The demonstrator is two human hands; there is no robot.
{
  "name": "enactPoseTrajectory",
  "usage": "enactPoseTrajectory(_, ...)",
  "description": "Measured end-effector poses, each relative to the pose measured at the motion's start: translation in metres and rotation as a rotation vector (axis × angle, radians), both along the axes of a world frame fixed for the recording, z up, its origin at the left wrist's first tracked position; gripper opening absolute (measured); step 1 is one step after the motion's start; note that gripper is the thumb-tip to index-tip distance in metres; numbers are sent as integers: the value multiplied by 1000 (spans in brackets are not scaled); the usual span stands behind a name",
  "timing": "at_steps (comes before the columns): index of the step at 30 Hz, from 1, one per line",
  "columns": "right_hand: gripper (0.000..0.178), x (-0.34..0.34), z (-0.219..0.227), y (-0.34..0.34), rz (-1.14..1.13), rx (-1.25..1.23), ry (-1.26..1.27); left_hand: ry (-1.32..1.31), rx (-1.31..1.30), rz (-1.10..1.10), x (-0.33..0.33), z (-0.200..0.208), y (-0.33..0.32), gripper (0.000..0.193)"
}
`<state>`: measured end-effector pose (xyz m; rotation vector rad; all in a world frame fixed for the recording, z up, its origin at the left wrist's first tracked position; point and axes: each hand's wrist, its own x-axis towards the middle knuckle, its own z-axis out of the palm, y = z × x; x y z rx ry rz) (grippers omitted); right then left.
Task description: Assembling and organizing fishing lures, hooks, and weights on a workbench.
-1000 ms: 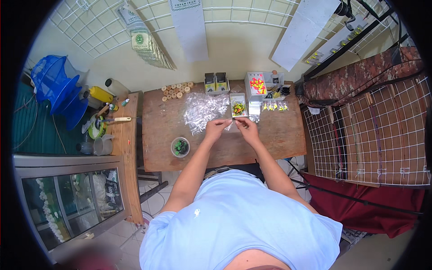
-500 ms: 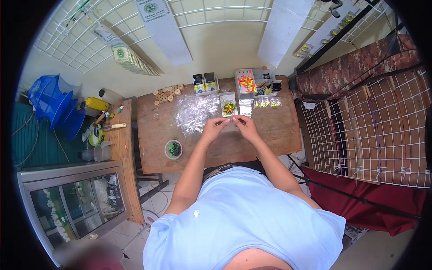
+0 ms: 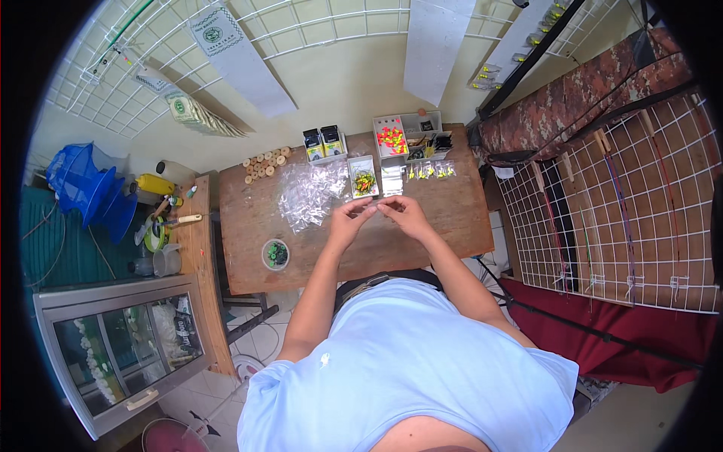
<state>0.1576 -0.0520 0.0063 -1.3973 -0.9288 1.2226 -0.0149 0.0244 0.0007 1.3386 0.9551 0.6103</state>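
My left hand (image 3: 350, 224) and my right hand (image 3: 405, 216) meet over the front middle of the wooden table (image 3: 444, 230). Both have their fingertips pinched close together, on something too small to make out. Just beyond them stands a small white box (image 3: 353, 167) with yellow, red and green pieces in it. To its right lies a stack of pale flat packets (image 3: 392, 182), with a row of small clear bags holding yellow pieces (image 3: 431, 171) further right. A heap of clear plastic bags (image 3: 310, 194) spreads out to the left of the box.
Farther back are a tray of red and yellow pieces (image 3: 391, 140), a grey divided bin (image 3: 422, 157) and a box of black-and-yellow packets (image 3: 324, 145). Wooden spools (image 3: 266, 163) and a potted plant (image 3: 276, 255) sit at left. A glass-front cabinet (image 3: 124, 343) stands beside the table.
The view has shifted, so the table and its things appear farther left. My hands stay pinched together, now a little to the right relative to the white box.
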Motion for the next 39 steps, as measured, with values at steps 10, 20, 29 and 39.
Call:
enactPoseTrajectory(10,22,18,2,-7,24,60,-66,1,160,42,12,12,-9,17)
enactPoseTrajectory(20,20,36,-5,-4,61,52,-42,-160,71,8,30,13,-17,40)
enactPoseTrajectory(29,20,38,28,-1,138,265,-339,-40,108,-45,25,4,-3,42)
enactPoseTrajectory(39,14,44,25,10,322,298,-487,-10,3,-162,19,2,9,43)
